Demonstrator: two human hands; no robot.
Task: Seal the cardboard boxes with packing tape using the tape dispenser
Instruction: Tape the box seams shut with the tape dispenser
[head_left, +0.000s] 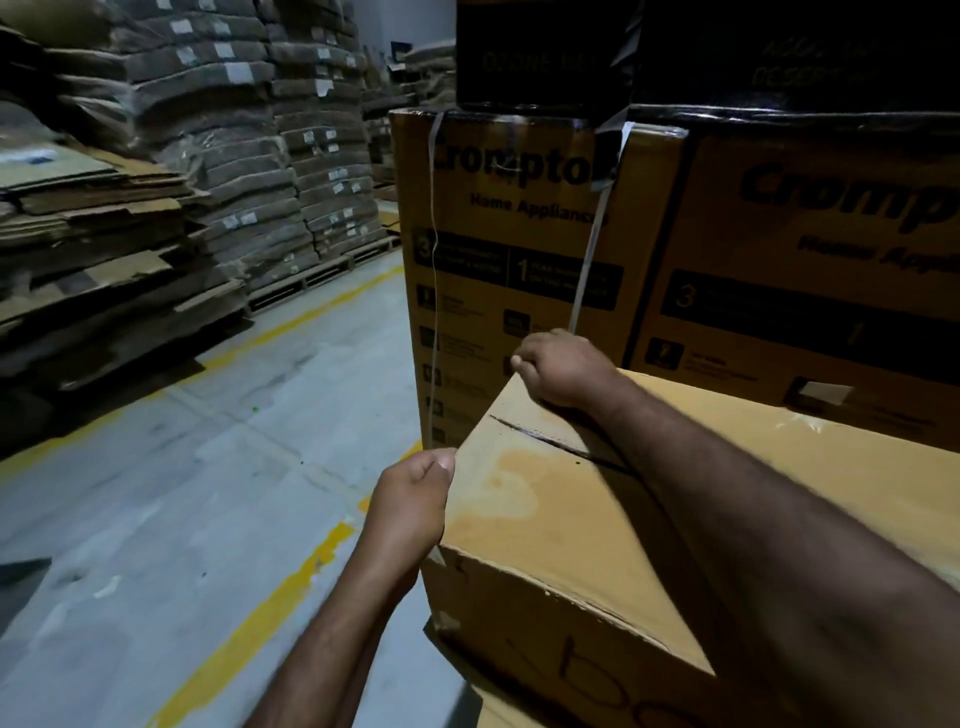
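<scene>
Left hand (410, 499), right hand (563, 369) holding straps (585, 267) at box (545, 499) edges, bare floor (208, 467) leftward

Dim, soft-focus — wide-angle warp at edges

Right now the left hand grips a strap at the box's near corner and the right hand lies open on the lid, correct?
Not quite: the head view shows the right hand curled round a strap at the far corner; the rest holds.

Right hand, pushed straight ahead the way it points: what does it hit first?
Probably the printed box stacked just beyond the right hand, which holds a white strap; depth is unclear.
</scene>
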